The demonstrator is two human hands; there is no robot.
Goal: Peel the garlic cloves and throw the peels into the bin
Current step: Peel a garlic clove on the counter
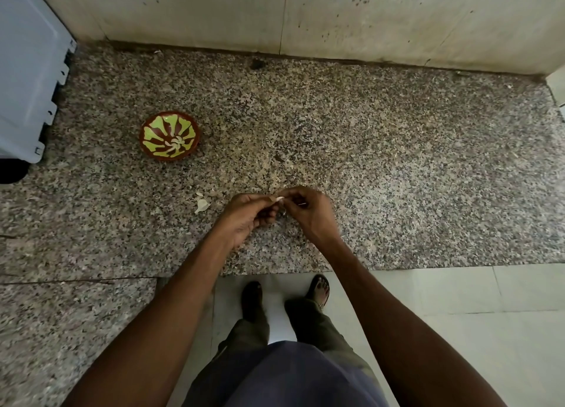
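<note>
**Garlic peeling under way at kitchen counter**

Granite counter [367,149], speckled and backed by a stained pale wall [397,18], fills the scene, with tiled floor [458,315] below. A person's left hand [247,215] and right hand [308,212] meet above its near edge, fingers curled, pinching one garlic clove [278,198] between them, skin apparently partly off. A painted bowl [170,136] sits well apart to the left; its contents are unclear. Loose peels [201,204] lie just left of the hands, not yet binned. No bin is visible.
</note>
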